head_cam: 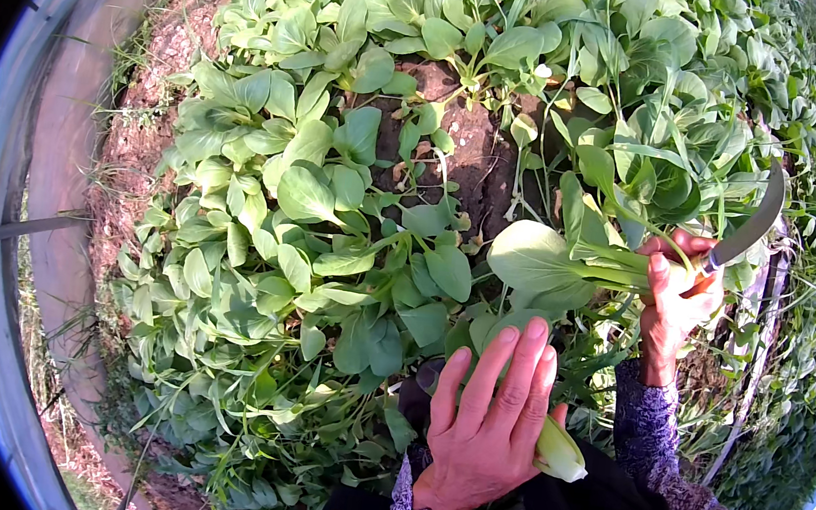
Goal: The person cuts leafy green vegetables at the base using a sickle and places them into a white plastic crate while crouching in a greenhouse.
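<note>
My right hand is closed around a small curved knife and the stalks of a leafy green, its broad leaves pointing left. The blade sticks up and to the right, beyond the fingers. Nearer to me, my left hand shows its back, fingers extended. From under its thumb side comes the pale cut base of a bok choy head; the palm and the rest of that head are hidden, so its grip cannot be judged. Growing bok choy plants lie in front of and left of my hands.
Bare soil shows between the plants ahead. At the left stand a translucent plastic sheet wall and a thin dark bar. A pale strip runs beside the bed at the right, with more low plants beyond.
</note>
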`<state>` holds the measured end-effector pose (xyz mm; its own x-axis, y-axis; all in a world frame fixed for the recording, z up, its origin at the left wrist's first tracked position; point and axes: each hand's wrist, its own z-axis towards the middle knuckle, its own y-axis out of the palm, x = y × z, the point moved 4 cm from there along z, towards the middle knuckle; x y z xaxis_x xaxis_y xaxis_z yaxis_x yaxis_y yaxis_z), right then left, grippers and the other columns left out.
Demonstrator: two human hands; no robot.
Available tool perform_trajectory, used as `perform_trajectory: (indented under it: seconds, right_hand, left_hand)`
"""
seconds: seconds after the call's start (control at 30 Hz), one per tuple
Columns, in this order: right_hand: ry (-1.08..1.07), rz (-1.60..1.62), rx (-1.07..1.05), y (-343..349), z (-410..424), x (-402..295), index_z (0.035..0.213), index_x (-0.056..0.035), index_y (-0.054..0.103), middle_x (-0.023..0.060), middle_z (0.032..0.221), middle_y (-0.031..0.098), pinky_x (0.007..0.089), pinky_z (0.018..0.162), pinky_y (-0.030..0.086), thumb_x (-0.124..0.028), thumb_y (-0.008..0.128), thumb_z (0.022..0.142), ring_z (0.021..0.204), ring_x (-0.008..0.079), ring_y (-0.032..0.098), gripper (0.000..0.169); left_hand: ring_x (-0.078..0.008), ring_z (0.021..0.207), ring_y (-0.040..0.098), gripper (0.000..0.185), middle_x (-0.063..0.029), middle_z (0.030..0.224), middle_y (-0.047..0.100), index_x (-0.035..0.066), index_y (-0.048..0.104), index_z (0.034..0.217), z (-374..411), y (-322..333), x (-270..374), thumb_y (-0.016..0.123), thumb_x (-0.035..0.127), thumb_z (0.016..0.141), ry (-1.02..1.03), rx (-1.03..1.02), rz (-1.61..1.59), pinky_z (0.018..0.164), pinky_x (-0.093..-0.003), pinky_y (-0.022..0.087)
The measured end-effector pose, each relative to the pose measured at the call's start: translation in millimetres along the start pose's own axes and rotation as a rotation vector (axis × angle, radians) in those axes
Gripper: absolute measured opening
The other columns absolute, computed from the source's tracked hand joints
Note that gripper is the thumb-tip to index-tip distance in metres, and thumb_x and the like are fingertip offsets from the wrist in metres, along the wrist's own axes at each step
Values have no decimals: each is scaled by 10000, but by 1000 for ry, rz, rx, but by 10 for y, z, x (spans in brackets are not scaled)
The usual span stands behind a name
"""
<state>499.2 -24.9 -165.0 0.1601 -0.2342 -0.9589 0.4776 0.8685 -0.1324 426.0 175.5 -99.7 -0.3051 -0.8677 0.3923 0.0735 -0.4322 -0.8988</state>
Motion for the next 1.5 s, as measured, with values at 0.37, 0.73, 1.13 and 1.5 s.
perform_trajectory:
  seconds: [0.37,0.73,1.13,1.5]
  right_hand:
    - [358,285,-453,422,-229,148,963,17,504,111,835,611,210,485,424,-271,636,767,522,101,511,372]
    - [426,-196,-1217,1508,-534,913,824,59,478,121,507,415,326,415,406,-314,456,909,373,210,470,384]
    - [129,-392,-1383,1810,-869,1432,645,86,505,185,492,490,406,507,466,-353,393,919,435,278,548,529]
    - [-45,-522,-1390,1857,-996,1492,637,78,550,247,597,536,451,639,446,-280,424,900,657,408,558,461]
  left_hand:
    - [-259,779,616,677,-138,859,609,-2,481,1155,369,878,-403,761,245,590,-398,-267,-592,656,-348,488]
    - [-350,1111,448,309,-237,1351,320,18,677,811,90,1114,-1703,718,176,548,-522,-629,354,748,-346,507]
    - [-280,1028,507,424,-151,1194,508,-11,595,863,-540,1186,-1751,767,70,485,-372,-268,197,725,-345,508]
    - [-282,859,570,232,-176,1168,517,-10,612,742,-394,1201,-1775,704,55,539,-345,-385,255,659,-360,511]
